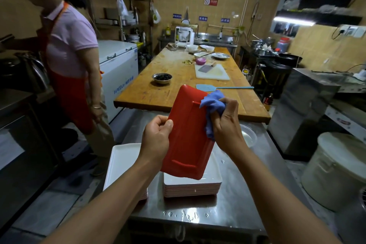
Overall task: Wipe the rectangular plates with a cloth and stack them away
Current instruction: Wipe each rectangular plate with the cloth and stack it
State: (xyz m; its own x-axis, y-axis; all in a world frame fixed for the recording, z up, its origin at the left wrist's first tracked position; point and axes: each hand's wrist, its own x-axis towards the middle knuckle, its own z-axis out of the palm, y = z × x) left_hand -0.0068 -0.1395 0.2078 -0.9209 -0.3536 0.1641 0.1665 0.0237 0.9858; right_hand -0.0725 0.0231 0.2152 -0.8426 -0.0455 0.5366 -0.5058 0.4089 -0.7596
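We reach both bare forearms forward and up. Our left hand (156, 136) curls its fingers around the edge of what it holds, thumb on top. Our right hand (225, 123) is fisted, knuckles up, bunching material inside.

red plate underside (190, 134), blue cloth (213, 103), white plates w/ red edges (192, 186), light-blue spatula (206, 87), steel-grey table (227, 204)

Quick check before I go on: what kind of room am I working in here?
Most likely a commercial kitchen: a long wooden prep table with a cleaver on a cutting board, steel counters, and woks at right.
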